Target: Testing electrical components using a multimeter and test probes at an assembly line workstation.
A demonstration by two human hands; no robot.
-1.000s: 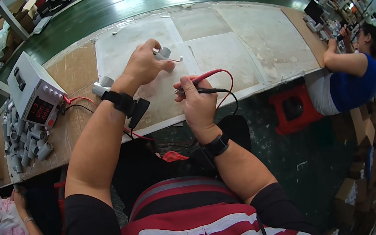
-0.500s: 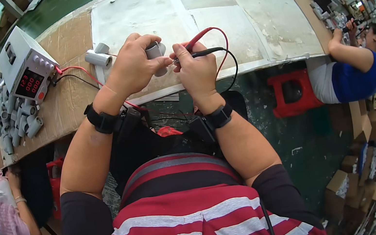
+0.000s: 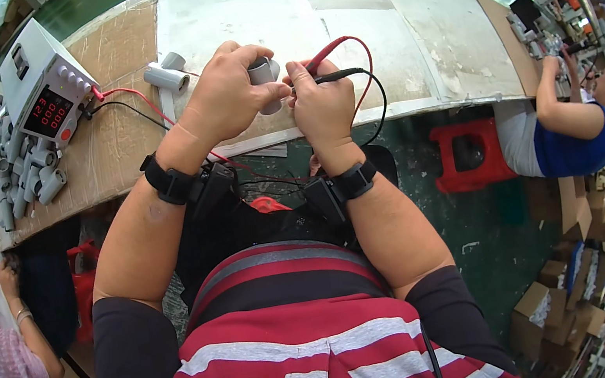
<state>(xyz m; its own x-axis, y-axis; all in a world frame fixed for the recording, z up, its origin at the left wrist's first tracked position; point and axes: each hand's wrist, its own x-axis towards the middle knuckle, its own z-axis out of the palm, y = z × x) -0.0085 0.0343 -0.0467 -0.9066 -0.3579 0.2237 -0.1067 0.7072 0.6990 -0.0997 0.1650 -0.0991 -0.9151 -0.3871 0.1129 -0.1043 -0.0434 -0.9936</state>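
Over the near edge of the table, my left hand (image 3: pixel 223 97) is closed round a grey plastic housing (image 3: pixel 263 75), rounded and tube-like, gripped between thumb and fingers. Close to its right, my right hand (image 3: pixel 325 110) pinches two test probes, a red probe (image 3: pixel 326 51) above a black probe (image 3: pixel 337 75). The probe tips point at the near end of the housing. Fingers cover the tips, so I cannot tell whether they touch anything. From the probes, a red and a black lead loop out to the right.
A white bench power supply (image 3: pixel 37 84) with a red-lit display stands at the left, leads plugged in. Beside it lies a heap of grey housings (image 3: pixel 24 179); more grey housings (image 3: pixel 166 74) lie nearer my left hand. A red stool (image 3: pixel 469 155) and a co-worker (image 3: pixel 573 126) are at right.
The whole view has shifted slightly. My hands stay close together, with the housing and probes still held; the housing looks slightly turned. The co-worker at right has moved their arms.
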